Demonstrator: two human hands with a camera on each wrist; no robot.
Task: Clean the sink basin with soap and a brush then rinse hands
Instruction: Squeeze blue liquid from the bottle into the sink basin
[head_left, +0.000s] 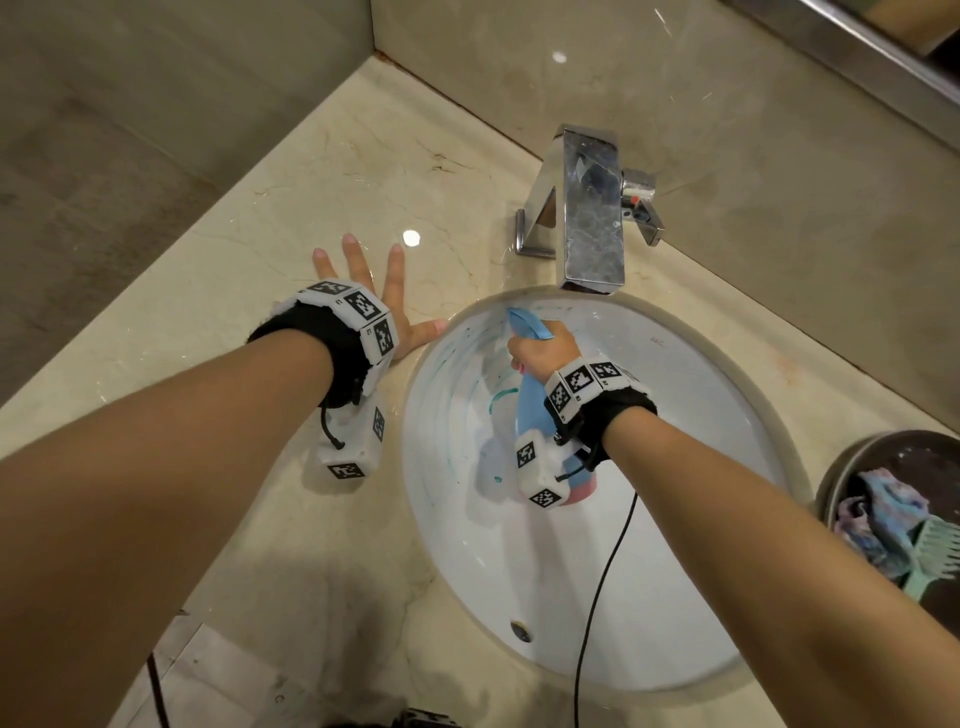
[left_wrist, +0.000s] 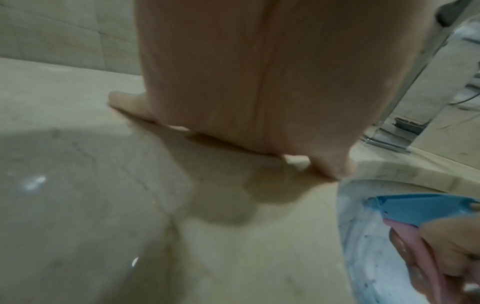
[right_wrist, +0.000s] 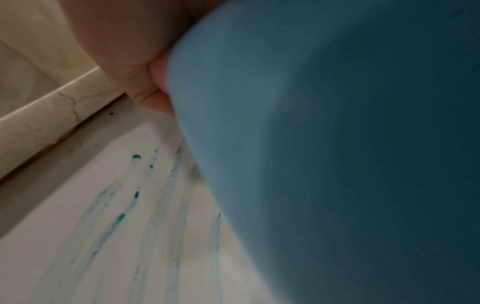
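While soap goes onto the basin wall, stock of this moment stands as follows:

Stage: soap application under way; judged early in the task.
Sink basin (head_left: 675, 519): white bowl set into the worktop (head_left: 234, 249); teal streaks and drips run down its far and left wall, no lather seen.
Soap bottle (head_left: 530, 405): blue body with pink base, tipped nozzle-down inside the basin, spout near the far wall below the tap (head_left: 592, 218).
Right hand (head_left: 545, 353): fingers curled tightly round the bottle's neck and pink trigger.
Left hand (head_left: 374, 296): fingers spread and straight, palm flat on the worktop beside the basin rim; holds nothing.
Brush (head_left: 935, 556): pale green, lying in a dark bowl (head_left: 857, 457) at the right with a crumpled cloth (head_left: 878, 514); untouched, well apart from both hands.
Tap: no water seen running.
Done: soap partly laid on.
Left: spreading further, if needed; fetching the brush; scrubbing; rinsing basin and hands.
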